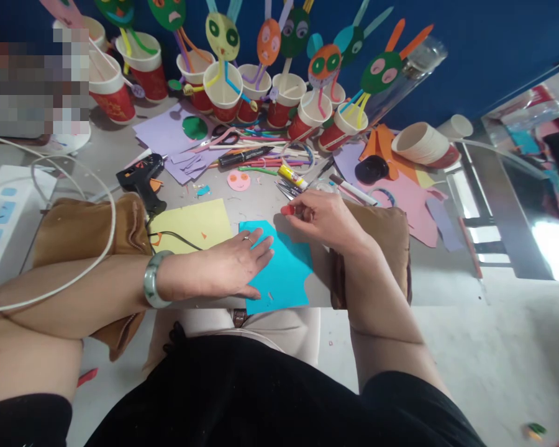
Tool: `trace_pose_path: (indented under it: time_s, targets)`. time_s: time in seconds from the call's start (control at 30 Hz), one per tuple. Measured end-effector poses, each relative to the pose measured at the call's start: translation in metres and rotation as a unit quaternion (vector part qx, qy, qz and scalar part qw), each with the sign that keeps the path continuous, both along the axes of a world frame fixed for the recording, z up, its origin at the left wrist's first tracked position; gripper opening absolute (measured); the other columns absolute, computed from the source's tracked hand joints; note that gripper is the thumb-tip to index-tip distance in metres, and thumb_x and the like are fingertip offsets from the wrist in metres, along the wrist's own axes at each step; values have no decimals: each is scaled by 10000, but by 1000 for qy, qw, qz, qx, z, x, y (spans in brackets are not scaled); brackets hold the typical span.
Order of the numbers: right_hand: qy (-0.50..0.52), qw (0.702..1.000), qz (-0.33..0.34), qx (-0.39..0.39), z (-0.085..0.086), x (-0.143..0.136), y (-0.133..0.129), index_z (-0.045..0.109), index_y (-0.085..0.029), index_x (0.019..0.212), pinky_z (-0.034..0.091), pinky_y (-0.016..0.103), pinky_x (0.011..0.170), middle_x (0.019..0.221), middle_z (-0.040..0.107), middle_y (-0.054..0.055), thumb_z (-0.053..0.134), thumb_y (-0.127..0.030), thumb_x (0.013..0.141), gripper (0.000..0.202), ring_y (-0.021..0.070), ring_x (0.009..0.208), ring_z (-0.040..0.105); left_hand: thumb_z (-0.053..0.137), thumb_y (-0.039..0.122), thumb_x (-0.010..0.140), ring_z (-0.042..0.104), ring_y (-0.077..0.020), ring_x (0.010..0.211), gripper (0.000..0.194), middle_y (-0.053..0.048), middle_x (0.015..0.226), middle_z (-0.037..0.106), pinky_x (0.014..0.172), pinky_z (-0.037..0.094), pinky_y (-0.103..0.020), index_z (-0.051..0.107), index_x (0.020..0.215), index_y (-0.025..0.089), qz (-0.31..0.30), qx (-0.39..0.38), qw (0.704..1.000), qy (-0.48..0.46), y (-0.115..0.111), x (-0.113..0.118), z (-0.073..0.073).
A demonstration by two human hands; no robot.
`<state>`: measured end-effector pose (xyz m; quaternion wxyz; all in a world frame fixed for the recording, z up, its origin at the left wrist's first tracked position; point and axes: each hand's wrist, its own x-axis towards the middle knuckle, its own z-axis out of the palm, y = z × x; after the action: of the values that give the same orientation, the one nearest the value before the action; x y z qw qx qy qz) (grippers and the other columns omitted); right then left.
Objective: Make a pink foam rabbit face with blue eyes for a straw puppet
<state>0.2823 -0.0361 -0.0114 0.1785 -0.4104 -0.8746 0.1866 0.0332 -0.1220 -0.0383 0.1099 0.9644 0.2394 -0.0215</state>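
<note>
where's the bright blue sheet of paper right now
In the head view, the blue sheet lies just below the picture's middle, at the near edge of the table, partly under the left hand, right of the yellow paper.

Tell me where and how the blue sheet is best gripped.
I'd pinch the blue sheet by its bottom edge, right of centre, coming from the front: it lies flat, that edge reaches the front edge of the table, and the left hand covers part of its left side.
</note>
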Motion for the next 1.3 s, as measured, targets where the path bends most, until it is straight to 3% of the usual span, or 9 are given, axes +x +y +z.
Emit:
trace_pose_path:
  time_s: [0.23, 0.47, 0.6, 0.73, 0.8, 1.03, 1.3]
  targets:
    - [13, 998, 45, -35, -7, -11, -6, 731, -182, 940, 430, 302, 697, 786, 708, 40, 662, -320, 935, 155, 163, 706, 596, 715, 661, 904, 418, -506, 1533, 980, -363, 1635, 408, 1226, 380, -592, 466, 1558, -25, -8, -46, 999, 17, 0, 3, 7]
    - [66, 987, 78, -126, -19, -33, -14, 704, -166, 917, 446, 261, 648, 745, 686, 13, 638, -245, 907, 103, 125, 648, 583, 730, 620, 911, 471, -409, 1522, 913, -310, 1596, 507, 1270, 336, -498, 493, 1533, -5, -31, -92, 993, -65, 2, 3, -4]
    - [63, 981, 85, -160, -22, -36, -13, 696, -168, 915, 444, 254, 642, 715, 668, -4, 641, -237, 906, 88, 118, 633, 570, 695, 654, 922, 401, -374, 1571, 939, -275, 1647, 462, 1299, 266, -487, 445, 1583, 35, -6, -74, 995, -59, -7, 0, -9]
    - [57, 982, 95, -155, -22, -35, -11, 702, -168, 929, 452, 263, 665, 758, 672, 6, 643, -228, 905, 88, 121, 652, 568, 741, 630, 893, 442, -392, 1538, 930, -287, 1621, 487, 1258, 308, -489, 477, 1563, 43, 18, -55, 998, -6, -18, 3, -3]
    - [49, 983, 102, -145, -22, -35, -11, 705, -172, 926, 452, 267, 669, 781, 675, 15, 643, -235, 909, 90, 125, 667, 567, 752, 638, 879, 518, -410, 1466, 919, -306, 1575, 527, 1217, 357, -488, 521, 1525, 26, 1, -47, 999, 19, -19, 5, 4]
    - [40, 987, 116, -107, -26, -39, -15, 704, -182, 941, 464, 282, 673, 802, 671, 34, 622, -255, 956, 112, 151, 716, 578, 731, 659, 883, 573, -416, 1379, 831, -320, 1494, 588, 1150, 421, -475, 627, 1402, 17, -29, -15, 998, 58, -14, 11, 23]
    - [35, 986, 121, -110, -30, -37, -15, 735, -177, 1027, 472, 283, 693, 859, 713, 47, 642, -309, 999, 164, 145, 720, 616, 763, 653, 851, 598, -396, 1341, 770, -289, 1411, 663, 1085, 456, -454, 682, 1317, 45, -12, -8, 1000, 25, -19, 9, 14]
